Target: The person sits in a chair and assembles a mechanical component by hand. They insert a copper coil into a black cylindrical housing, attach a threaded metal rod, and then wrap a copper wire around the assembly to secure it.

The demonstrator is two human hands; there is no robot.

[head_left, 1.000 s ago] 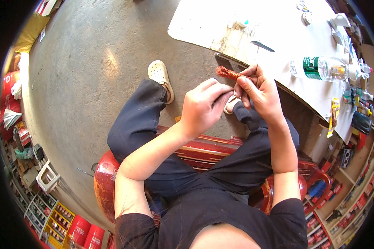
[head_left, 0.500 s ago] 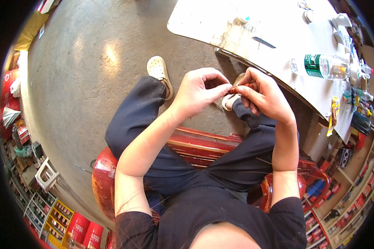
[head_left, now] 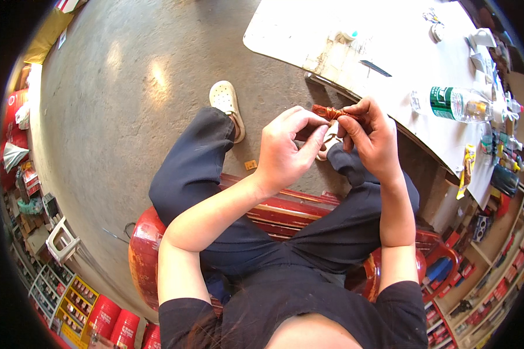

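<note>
- Head view: the red-brown bundle (head_left: 327,111) is above and right of the middle.
- The right hand (head_left: 372,138) pinches it.
- The left hand (head_left: 286,150) curls near it; I cannot tell if its fingers grip.
- A bottle (head_left: 460,104) lies upper right.
</note>
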